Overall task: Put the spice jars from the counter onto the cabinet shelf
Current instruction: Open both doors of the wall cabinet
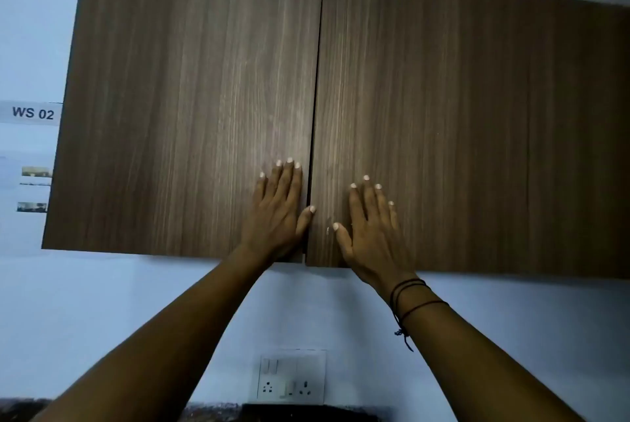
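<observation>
A wall cabinet with two brown wood-grain doors fills the upper view, and both doors are shut. My left hand (278, 210) lies flat on the left door (187, 108) near its lower right corner, fingers spread, thumb at the gap between the doors. My right hand (371, 231) lies flat on the right door (477, 135) near its lower left corner, holding nothing. The shelf is hidden behind the doors. No spice jars are in view.
A white socket and switch plate (291, 377) sits on the pale blue wall below the cabinet. A "WS 02" label (32, 112) and small pictures hang at the left. A dark counter edge (306, 413) shows along the bottom.
</observation>
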Tool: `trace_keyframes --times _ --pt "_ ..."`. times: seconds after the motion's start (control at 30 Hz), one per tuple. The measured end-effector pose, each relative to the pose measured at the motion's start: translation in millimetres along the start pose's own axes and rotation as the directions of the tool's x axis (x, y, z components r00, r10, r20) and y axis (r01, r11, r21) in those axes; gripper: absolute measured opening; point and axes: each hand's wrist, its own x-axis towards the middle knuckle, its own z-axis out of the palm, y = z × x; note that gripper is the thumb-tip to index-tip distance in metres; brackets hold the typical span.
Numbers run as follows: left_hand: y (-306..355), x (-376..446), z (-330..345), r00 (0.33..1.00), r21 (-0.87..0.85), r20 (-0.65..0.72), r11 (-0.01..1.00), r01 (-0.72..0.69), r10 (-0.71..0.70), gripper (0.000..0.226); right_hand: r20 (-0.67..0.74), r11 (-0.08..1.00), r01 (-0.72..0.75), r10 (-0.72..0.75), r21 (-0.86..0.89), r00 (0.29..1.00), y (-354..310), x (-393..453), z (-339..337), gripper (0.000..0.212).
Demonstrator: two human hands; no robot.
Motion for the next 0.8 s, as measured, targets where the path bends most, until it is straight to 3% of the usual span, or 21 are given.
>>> trace_keyframes --times 0.13,0.33,0.47,0.63,0.8 --pt "16.6 -19.0 15.7 0.997 -0.085 0.077 0.996 0.018 -0.012 0.073 0.087 1.000 0.004 -0.002 -0.020 0.996 1.6 -11.8 11.8 0.071" --pt "41.9 -33.3 29.9 0.997 -0.172 0.049 0.983 0.060 -0.052 0.068 0.193 0.998 0.001 0.011 -0.062 0.981 3.8 -20.6 28.0 0.077" --pt "57.3 -38.0 33.6 0.990 -0.363 0.032 0.921 0.137 -0.135 0.070 0.192 0.999 0.003 0.006 -0.047 0.981 2.1 -21.5 31.2 0.076" --pt "78.7 -34.8 35.7 0.942 -0.714 0.085 0.640 0.284 -0.324 0.077 0.176 1.000 -0.001 0.006 -0.030 0.984 1.5 -23.1 29.3 0.071" --pt "85.0 -21.5 21.1 0.871 -0.898 0.170 0.291 0.329 -0.461 0.075 0.111 0.998 0.024 -0.019 -0.050 0.994 0.7 -19.9 17.0 0.062"
